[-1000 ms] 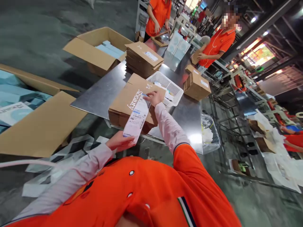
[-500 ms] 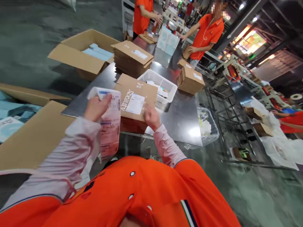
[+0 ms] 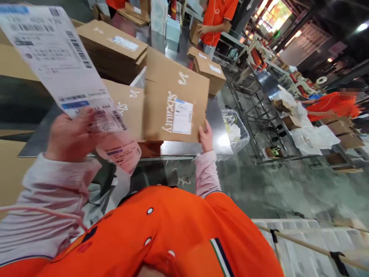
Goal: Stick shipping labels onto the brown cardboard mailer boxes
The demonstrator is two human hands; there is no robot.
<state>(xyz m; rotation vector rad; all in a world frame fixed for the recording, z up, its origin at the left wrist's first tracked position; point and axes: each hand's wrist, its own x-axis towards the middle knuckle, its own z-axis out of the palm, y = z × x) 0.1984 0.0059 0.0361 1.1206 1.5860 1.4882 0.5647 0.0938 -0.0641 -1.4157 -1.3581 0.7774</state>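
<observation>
My left hand [image 3: 70, 134] is closed on a strip of printed shipping labels [image 3: 54, 61], which rises up to the left and also hangs below the fingers. With my right hand [image 3: 205, 135] I grip the lower right edge of a flat cardboard box [image 3: 157, 111], raised and tilted over the table. White lettering and a stuck-on white label [image 3: 183, 117] show on its face. Left of it, partly covered, lies a stack of similar flat boxes [image 3: 123, 104] with bare printed tops.
Another pile of flattened boxes [image 3: 115, 40] stands behind on the metal table [image 3: 216, 123]. More boxes [image 3: 211, 73] sit at its far right. A clear bag of waste [image 3: 235, 129] hangs beside the table edge. Co-workers in orange shirts [image 3: 219, 17] stand beyond.
My right hand has taken the labelled box off the stack and moved it right. My left hand has swung the label strip up and to the left. The view has turned right.
</observation>
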